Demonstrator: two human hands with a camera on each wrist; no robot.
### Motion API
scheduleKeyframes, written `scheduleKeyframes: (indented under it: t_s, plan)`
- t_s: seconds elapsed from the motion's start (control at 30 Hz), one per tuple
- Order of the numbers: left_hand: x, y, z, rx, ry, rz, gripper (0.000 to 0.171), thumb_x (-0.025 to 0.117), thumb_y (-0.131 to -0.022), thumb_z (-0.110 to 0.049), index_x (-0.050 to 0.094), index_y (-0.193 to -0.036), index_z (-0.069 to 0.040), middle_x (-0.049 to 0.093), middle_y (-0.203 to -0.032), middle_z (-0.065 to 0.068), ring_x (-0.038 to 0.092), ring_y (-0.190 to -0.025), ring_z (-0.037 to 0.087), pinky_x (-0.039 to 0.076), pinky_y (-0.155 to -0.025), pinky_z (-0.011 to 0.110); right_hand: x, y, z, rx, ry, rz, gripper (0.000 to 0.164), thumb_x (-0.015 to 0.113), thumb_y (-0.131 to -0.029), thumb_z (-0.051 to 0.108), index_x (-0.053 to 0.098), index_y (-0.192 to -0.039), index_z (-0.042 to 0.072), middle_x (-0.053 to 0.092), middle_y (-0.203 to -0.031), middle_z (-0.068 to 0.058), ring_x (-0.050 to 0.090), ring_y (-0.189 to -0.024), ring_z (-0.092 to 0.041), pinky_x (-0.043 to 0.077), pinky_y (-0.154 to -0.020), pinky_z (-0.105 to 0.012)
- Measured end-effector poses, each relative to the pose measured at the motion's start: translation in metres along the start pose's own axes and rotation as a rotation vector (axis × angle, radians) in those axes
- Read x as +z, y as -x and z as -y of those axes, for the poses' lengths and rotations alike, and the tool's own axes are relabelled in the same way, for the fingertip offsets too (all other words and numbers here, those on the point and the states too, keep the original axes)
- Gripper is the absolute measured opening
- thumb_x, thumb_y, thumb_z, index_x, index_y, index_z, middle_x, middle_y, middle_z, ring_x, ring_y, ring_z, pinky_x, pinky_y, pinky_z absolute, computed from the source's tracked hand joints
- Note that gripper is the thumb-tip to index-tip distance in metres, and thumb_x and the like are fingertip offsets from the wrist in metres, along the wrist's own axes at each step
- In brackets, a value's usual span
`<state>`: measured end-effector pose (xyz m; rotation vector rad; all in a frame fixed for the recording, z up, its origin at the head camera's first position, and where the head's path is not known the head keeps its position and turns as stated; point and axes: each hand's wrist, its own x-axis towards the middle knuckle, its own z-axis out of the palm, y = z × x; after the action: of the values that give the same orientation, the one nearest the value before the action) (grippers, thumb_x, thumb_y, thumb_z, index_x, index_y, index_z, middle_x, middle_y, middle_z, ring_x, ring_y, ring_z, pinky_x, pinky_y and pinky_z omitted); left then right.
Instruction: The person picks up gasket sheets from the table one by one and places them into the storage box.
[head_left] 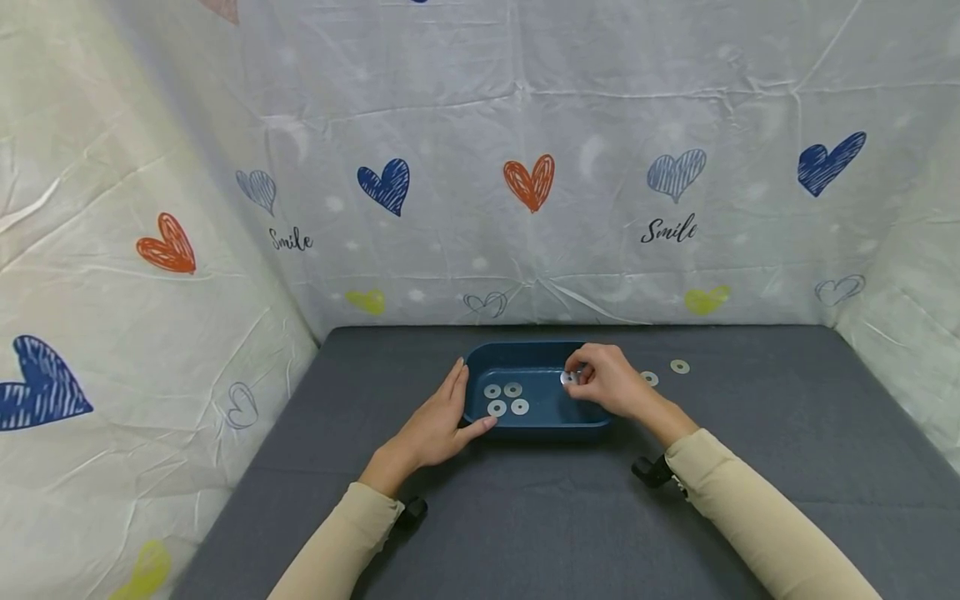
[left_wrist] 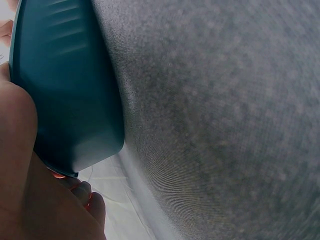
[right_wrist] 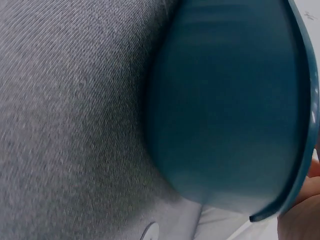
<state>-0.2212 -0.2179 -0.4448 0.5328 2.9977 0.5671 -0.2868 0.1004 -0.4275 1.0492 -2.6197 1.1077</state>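
My right hand [head_left: 611, 380] pinches a disc [head_left: 566, 379] right of four loose discs [head_left: 513, 394], my spread left hand [head_left: 432, 427] touching the tray [head_left: 547, 429] at left.

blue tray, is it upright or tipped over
The blue tray is upright: in the head view it sits on the grey tabletop, open side up, with four washers lying flat inside.

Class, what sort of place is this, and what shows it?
Probably a screened-off tabletop workspace: heart-printed sheeting hangs behind and beside a grey table bearing a blue tray.
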Motion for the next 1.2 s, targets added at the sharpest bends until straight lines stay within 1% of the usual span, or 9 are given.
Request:
scheduleKeyframes:
  t_s: [0.33,0.6,0.83,1.13,1.2]
  plan:
    - [0.0,-0.001,0.001,-0.004,0.0,0.001,0.106,0.049,-0.098,-0.07,0.004,-0.163,0.0,-0.003,-0.172,0.016,0.015,-0.156,0.034,0.024,-0.122,0.051,0.008,-0.009,0.001,0.007,-0.009,0.013,0.017,0.08,-0.088,0.009,0.075,-0.103,0.004,0.069,-0.095,-0.007,0.065,-0.074,-0.011,0.055,-0.068,-0.03]
    - [0.0,0.0,-0.001,0.0,0.005,-0.004,0.106,0.05,-0.097,-0.07,0.007,-0.163,0.002,-0.001,-0.172,0.016,0.017,-0.156,0.034,0.025,-0.122,0.05,0.017,-0.019,0.001,0.041,0.004,0.026,0.018,0.08,-0.089,0.012,0.075,-0.104,0.004,0.069,-0.095,-0.005,0.065,-0.076,-0.011,0.056,-0.069,-0.03]
    - [0.001,0.0,-0.001,-0.008,0.016,-0.007,0.106,0.05,-0.097,-0.07,0.007,-0.163,0.001,-0.001,-0.172,0.016,0.017,-0.156,0.034,0.025,-0.122,0.051,0.026,-0.03,0.003,0.08,0.012,0.042,0.018,0.081,-0.088,0.013,0.076,-0.104,0.005,0.07,-0.096,-0.005,0.065,-0.077,-0.011,0.055,-0.07,-0.031]
    - [0.001,0.0,0.0,-0.01,0.024,-0.005,0.106,0.05,-0.097,-0.07,0.007,-0.163,0.001,-0.001,-0.172,0.016,0.016,-0.156,0.034,0.025,-0.122,0.052,0.037,-0.042,0.0,0.121,0.007,0.071,0.02,0.081,-0.088,0.012,0.075,-0.106,0.005,0.071,-0.102,-0.008,0.066,-0.083,-0.016,0.057,-0.074,-0.034]
    - [0.0,0.001,-0.001,-0.011,0.024,-0.004,0.107,0.05,-0.097,-0.071,0.007,-0.163,0.001,-0.001,-0.172,0.015,0.016,-0.156,0.034,0.024,-0.122,0.052,0.038,-0.044,-0.001,0.116,0.015,0.073,0.02,0.081,-0.088,0.012,0.075,-0.105,0.004,0.071,-0.101,-0.008,0.067,-0.083,-0.017,0.057,-0.074,-0.034]
